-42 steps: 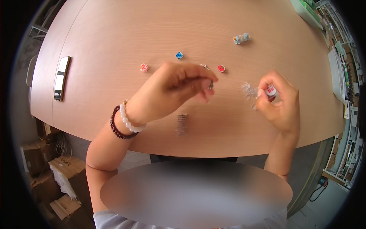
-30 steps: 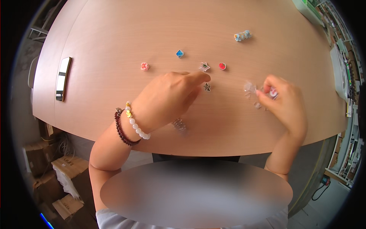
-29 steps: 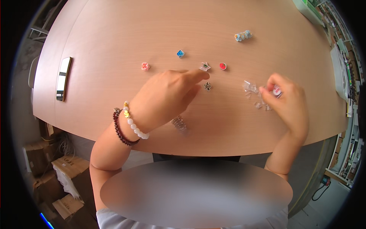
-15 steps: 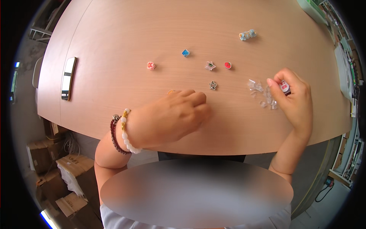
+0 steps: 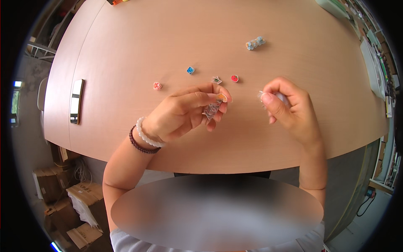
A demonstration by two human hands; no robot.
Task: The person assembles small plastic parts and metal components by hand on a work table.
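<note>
My left hand (image 5: 184, 107) is closed in a pinch, palm turned partly up, on a small orange-topped piece (image 5: 222, 97) and a grey, clear-edged bundle of small flat pieces (image 5: 212, 109). My right hand (image 5: 291, 107) is curled, with thumb and forefinger pinching a tiny clear piece (image 5: 261, 95). Something whitish (image 5: 282, 99) shows inside its fingers; its kind cannot be made out. Just beyond my left fingertips lie a pale piece with a dark green mark (image 5: 216, 80) and a red piece (image 5: 234, 78). Farther left are a blue diamond-shaped piece (image 5: 190, 70) and a pink piece (image 5: 157, 86).
A light-blue and clear cylindrical bundle (image 5: 255, 43) lies farther back on the wooden table (image 5: 126, 50). A phone (image 5: 77, 101) rests near the left edge. Cardboard boxes (image 5: 86, 197) stand on the floor at lower left. White bins (image 5: 372, 67) line the right side.
My left hand has turned over and lifted, showing the held pieces. My right hand has moved left, and the loose clear pieces beside it no longer show. The whole view has shifted slightly.
</note>
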